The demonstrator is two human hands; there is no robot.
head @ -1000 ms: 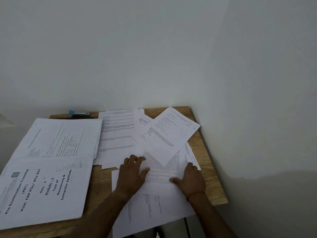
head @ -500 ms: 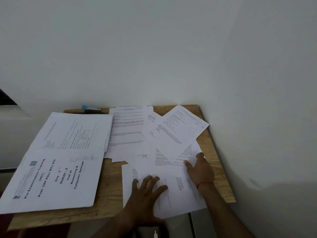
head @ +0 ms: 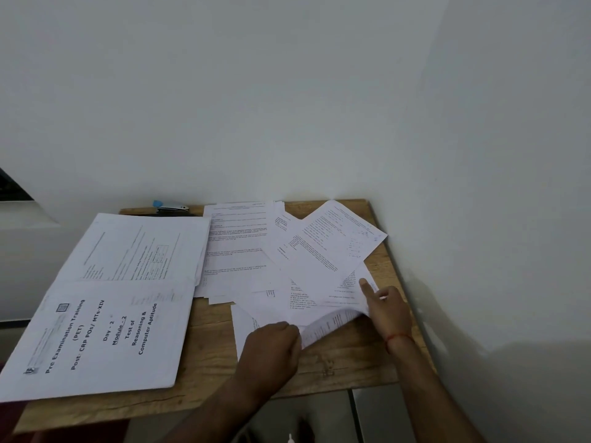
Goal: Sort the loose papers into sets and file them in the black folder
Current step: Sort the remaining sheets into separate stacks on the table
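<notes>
Loose papers [head: 323, 270] gripped by left hand [head: 271, 350], fingertips hidden.

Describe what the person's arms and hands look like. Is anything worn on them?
Both forearms are bare, with no sleeves in view. The right hand has a thin red thread round its wrist. The left hand shows no watch, band or glove. No rings are visible on the fingers.

Well left of the left hand's [head: 271, 350] fingers [head: 287, 330], the white booklet cover [head: 105, 337] reads "Pre Examination Training (PET), Post- CRP POs/ MTs-XIV, Day - 2, Module - 2, Test of Reasoning & Computer Aptitude". Print on the sheets [head: 319, 276] by the fingers is too small to read.
</notes>
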